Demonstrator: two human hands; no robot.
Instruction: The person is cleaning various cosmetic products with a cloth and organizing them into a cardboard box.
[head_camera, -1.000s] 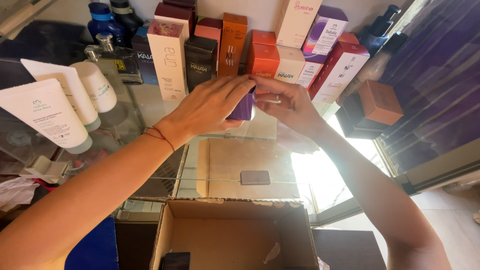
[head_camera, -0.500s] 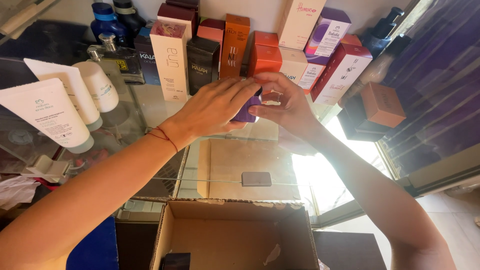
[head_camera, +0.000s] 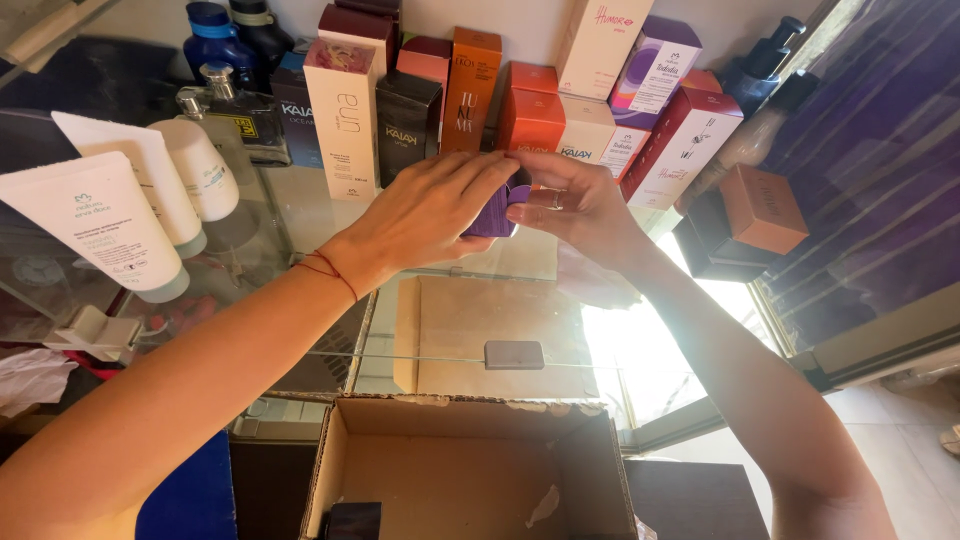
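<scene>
— Purple is what I see between both hands: a small purple box (head_camera: 495, 212), held just above the glass shelf (head_camera: 300, 205), near the middle of my view.

— How do the fingers sit?

— My left hand (head_camera: 425, 212) covers the box from 9 o'clock, its fingers pressed together and curled over the top. My right hand (head_camera: 580, 205) comes in from 3 o'clock, thumb and forefinger pinching the box's right edge.

— What lies around it?

— At 12 o'clock a row of upright cartons, among them an orange carton (head_camera: 470, 88) and a black carton (head_camera: 405, 125). At 9 o'clock, 2 white tubes (head_camera: 100, 225) stand cap down. At 6 o'clock an open cardboard box (head_camera: 465, 470) sits below the shelf.
</scene>
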